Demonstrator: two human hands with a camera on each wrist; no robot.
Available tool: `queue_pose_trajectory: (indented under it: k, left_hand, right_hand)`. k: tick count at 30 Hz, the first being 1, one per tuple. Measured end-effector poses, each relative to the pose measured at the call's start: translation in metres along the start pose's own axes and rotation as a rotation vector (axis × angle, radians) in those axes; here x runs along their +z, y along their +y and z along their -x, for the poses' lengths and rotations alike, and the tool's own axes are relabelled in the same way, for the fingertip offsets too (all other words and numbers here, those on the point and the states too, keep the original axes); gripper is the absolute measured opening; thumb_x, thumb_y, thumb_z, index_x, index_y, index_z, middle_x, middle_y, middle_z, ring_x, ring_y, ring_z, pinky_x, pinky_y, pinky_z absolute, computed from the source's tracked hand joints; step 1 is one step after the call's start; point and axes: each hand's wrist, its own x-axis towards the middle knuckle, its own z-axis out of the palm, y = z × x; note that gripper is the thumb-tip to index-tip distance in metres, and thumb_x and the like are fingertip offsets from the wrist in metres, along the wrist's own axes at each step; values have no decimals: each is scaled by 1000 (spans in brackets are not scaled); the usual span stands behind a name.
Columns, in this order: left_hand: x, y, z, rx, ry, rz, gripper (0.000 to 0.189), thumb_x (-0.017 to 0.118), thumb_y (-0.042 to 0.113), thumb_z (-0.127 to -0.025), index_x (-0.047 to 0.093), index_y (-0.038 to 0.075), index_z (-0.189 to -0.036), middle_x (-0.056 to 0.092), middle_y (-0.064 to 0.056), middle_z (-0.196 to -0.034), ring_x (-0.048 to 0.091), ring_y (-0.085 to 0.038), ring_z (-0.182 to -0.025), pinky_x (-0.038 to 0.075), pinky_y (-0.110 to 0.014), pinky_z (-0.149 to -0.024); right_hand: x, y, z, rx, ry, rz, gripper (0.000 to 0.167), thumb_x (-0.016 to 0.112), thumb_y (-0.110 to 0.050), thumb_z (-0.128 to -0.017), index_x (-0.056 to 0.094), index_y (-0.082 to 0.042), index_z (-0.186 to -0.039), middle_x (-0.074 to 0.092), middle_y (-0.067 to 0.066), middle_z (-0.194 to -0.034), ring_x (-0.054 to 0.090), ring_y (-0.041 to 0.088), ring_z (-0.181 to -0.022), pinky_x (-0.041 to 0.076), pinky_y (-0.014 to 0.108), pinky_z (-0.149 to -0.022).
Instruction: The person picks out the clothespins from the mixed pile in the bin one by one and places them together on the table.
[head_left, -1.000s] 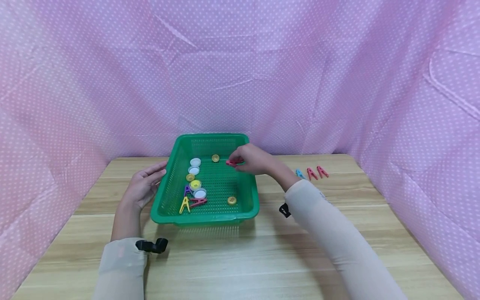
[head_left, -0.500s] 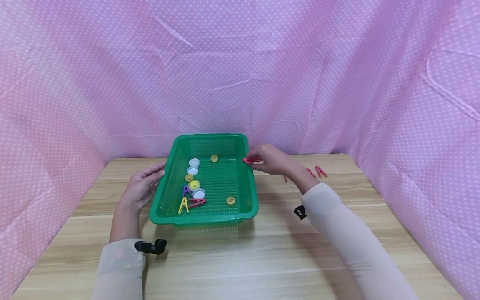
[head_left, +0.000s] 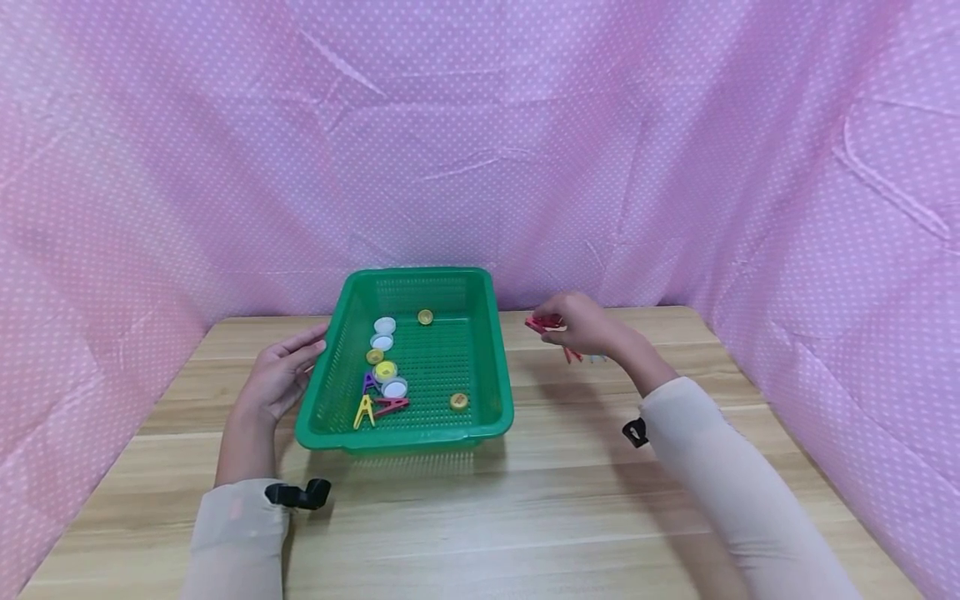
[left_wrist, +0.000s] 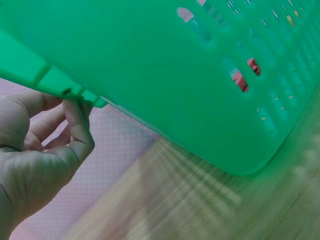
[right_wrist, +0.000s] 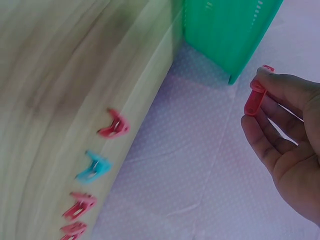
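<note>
My left hand (head_left: 279,372) pinches the left rim of a green plastic basket (head_left: 498,367); the left wrist view shows thumb and fingertips (left_wrist: 75,120) at that rim. Inside lie a yellow clothespin (head_left: 363,412), a purple clothespin (head_left: 369,382) and a red clothespin (head_left: 392,406) near the front left. My right hand (head_left: 585,323) is right of the basket, raised over the table. Between its thumb and fingers it pinches another red clothespin (right_wrist: 255,97).
White round caps (head_left: 385,326) and yellow caps (head_left: 459,402) also lie in the basket. On the wooden table (head_left: 525,517), a blue clothespin (right_wrist: 94,167) and several red clothespins (right_wrist: 114,125) form a row at the right. A pink dotted curtain (head_left: 480,167) hangs behind.
My right hand has moved right, out of the basket and over the table, still holding the red clothespin. My left hand stays on the rim.
</note>
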Motion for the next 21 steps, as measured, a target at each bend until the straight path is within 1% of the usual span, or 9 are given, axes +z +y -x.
queue_pose_trajectory:
  k: [6, 9, 12, 16, 21]
  left_hand:
    - [0, 0, 1, 6, -6, 5, 31, 61, -2, -101, 71, 6, -129, 75, 2, -116, 73, -10, -98, 61, -23, -83]
    - [0, 0, 1, 3, -1, -8, 31, 62, -1, -101, 71, 7, -130, 75, 3, -116, 73, -9, -98, 61, -23, -82]
    - [1, 0, 1, -1, 2, -16, 31, 64, 1, -101, 71, 7, -130, 75, 3, -116, 73, -9, -98, 61, -23, -82]
    - [0, 0, 1, -4, 2, -23, 32, 65, 2, -100, 70, 7, -131, 75, 3, -116, 73, -9, -98, 61, -23, -82]
    - [0, 0, 0, -2, 5, -3, 31, 65, 0, -99, 72, 7, -129, 75, 1, -115, 73, -10, -97, 61, -24, -82]
  right_hand:
    - [-2, 13, 18, 54, 1, -19, 25, 80, -3, -88, 74, 4, -111, 75, 10, -95, 71, 23, -87, 61, 43, -79]
    - [-2, 21, 26, 70, 1, -36, 22, 79, -1, -88, 74, 3, -110, 75, 9, -93, 71, 23, -86, 62, 42, -79]
    - [-1, 29, 35, 93, -1, -50, 22, 78, 0, -89, 75, 4, -110, 75, 9, -93, 71, 23, -86, 62, 41, -78]
    - [0, 42, 47, 125, 11, -46, 23, 78, 0, -88, 74, 5, -111, 75, 11, -97, 71, 24, -88, 62, 43, -80]
    - [0, 55, 63, 181, 24, -45, 26, 78, -1, -89, 73, 5, -114, 75, 13, -100, 71, 26, -91, 61, 45, -82]
